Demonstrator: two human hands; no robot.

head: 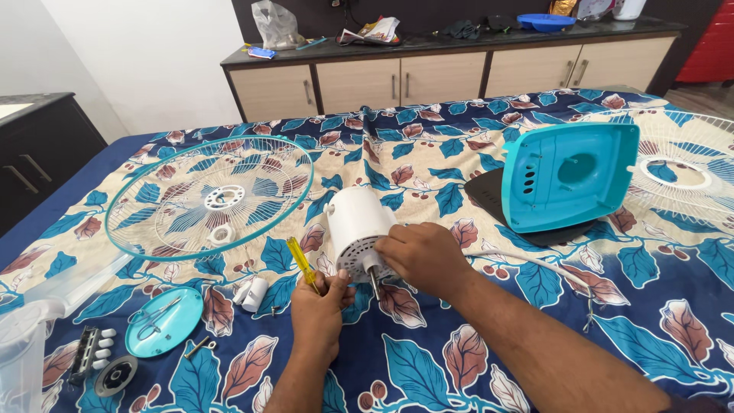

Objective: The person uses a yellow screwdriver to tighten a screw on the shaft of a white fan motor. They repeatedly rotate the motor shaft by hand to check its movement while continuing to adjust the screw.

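Fan motor [355, 229] lying mid-bedspread [474, 352], being steadied by right hand [420, 256] closing fingers over its near face beside the shaft; left hand [321, 302] gripping yellow screwdriver [302, 264] just left, keeping it ready.

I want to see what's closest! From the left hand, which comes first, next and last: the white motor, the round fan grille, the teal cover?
From the left hand:
1. White motor, just above it.
2. Round fan grille, up on the left.
3. Teal cover, far on the right.

Leaf-print bed [428, 382] w/ fan grille [208, 197], motor [356, 229]
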